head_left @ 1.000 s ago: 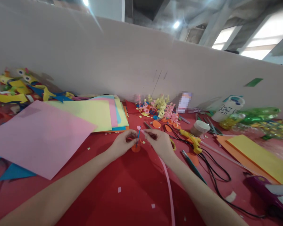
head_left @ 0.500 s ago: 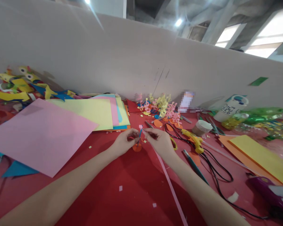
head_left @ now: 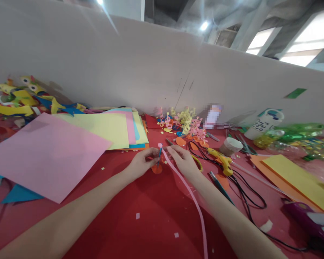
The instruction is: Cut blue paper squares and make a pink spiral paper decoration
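In the head view, my left hand [head_left: 142, 162] pinches a thin blue stick [head_left: 159, 158] that stands upright over an orange paper disc [head_left: 157, 169]. A small pink paper piece [head_left: 160, 145] tops the stick. From there a long pink paper strip [head_left: 190, 190] curves down towards the front edge of the picture. Just right of the stick is my right hand [head_left: 184, 163], its fingers bent and apart beside the strip, gripping nothing that I can see. How the strip joins the stick is too small to make out.
Coloured paper sheets [head_left: 48, 151] lie left. Curly paper ornaments [head_left: 187, 120] stand at the back. To the right are a yellow glue gun [head_left: 221, 160], black cable [head_left: 244, 194], white cup [head_left: 231, 145], yellow scissors handle [head_left: 198, 163] and purple tool [head_left: 302, 219].
My right fingers have opened and shifted slightly away from the stick. The pink strip, straighter before, now bows out in a curve. My left hand stays on the stick.
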A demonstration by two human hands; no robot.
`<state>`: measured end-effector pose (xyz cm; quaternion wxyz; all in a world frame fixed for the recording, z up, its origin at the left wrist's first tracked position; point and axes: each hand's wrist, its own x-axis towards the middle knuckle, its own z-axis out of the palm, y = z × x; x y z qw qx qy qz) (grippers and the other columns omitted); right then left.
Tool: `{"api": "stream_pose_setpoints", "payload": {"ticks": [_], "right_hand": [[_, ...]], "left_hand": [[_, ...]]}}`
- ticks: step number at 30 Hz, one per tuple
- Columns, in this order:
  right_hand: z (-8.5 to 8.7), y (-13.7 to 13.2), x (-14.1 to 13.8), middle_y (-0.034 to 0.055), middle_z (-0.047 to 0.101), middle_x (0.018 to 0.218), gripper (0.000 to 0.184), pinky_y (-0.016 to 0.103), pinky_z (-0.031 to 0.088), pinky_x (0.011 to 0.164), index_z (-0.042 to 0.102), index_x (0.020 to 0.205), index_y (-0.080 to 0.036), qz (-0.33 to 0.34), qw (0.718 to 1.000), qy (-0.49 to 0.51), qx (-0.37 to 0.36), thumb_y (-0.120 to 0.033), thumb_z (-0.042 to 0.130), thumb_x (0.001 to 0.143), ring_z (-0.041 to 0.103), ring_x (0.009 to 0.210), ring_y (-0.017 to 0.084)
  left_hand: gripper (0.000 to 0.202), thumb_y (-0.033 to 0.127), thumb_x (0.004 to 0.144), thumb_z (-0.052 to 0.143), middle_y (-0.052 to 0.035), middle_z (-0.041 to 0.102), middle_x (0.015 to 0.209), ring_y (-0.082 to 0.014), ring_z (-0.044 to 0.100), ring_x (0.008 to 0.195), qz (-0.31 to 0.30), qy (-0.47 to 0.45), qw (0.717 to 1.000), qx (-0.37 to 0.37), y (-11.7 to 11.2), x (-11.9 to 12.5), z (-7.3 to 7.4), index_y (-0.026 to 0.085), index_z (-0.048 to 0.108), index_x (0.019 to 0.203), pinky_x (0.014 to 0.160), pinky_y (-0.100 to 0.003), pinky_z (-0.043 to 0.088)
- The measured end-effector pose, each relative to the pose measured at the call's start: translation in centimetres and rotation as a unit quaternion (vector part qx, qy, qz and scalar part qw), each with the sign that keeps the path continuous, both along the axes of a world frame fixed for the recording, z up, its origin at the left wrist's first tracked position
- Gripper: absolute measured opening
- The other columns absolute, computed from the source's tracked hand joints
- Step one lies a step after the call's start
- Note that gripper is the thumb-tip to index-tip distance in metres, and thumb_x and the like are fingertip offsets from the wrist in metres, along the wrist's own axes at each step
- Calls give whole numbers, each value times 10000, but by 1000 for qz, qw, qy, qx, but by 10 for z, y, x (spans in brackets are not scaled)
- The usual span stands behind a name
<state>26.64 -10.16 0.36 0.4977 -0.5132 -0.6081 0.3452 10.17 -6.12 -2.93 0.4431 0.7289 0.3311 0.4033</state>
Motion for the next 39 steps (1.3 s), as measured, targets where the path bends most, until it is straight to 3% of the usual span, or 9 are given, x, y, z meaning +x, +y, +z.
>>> {"api": "stream_pose_setpoints", "payload": {"ticks": [5, 14, 21, 26, 33, 39], "right_hand": [[-4, 4, 0, 64, 689, 863, 302, 286, 490, 713, 660, 852, -163, 11, 997, 63, -30, -420, 518, 780, 627, 778, 175], [-12, 6, 1, 43, 692, 849, 204, 294, 487, 743, 658, 840, -179, 22, 998, 64, 6, -342, 623, 721, 626, 783, 165], [-11, 5, 0, 41, 677, 854, 274, 287, 483, 718, 663, 926, -183, 12, 998, 61, -1, -338, 649, 700, 608, 777, 162], [-9, 3, -5, 23, 655, 765, 221, 275, 476, 662, 655, 792, -178, -13, 997, 70, 4, -359, 666, 666, 583, 698, 154], [-9, 3, -7, 21, 623, 778, 295, 264, 470, 647, 645, 905, -178, -29, 997, 73, 6, -346, 671, 664, 567, 705, 148], [-10, 5, -7, 14, 616, 744, 197, 277, 468, 688, 625, 798, -182, -17, 997, 71, 19, -342, 644, 686, 563, 714, 149]], "left_hand": [[149, 240, 726, 570, -33, 648, 797, -163, 602, 762, 7, 9, 1000, 12, -1, 0, 0, 160, 619, 841, 737, -293, 493], [119, 237, 732, 568, -15, 639, 755, -145, 602, 716, 9, 8, 1000, 18, -2, 0, -2, 164, 609, 818, 673, -261, 504], [174, 248, 736, 565, -34, 648, 781, -152, 604, 735, 12, 18, 999, 28, -1, 0, -2, 154, 616, 874, 691, -273, 503], [97, 230, 728, 562, -15, 624, 733, -142, 589, 699, 8, 25, 999, 29, -3, 0, 1, 158, 604, 779, 668, -258, 492], [107, 244, 743, 563, -10, 630, 736, -134, 589, 677, 0, 30, 999, 24, -3, -1, 1, 164, 608, 797, 664, -255, 489], [94, 247, 746, 560, -3, 627, 716, -132, 586, 657, -4, 29, 999, 19, -3, -1, 1, 170, 598, 784, 659, -258, 488]]}}
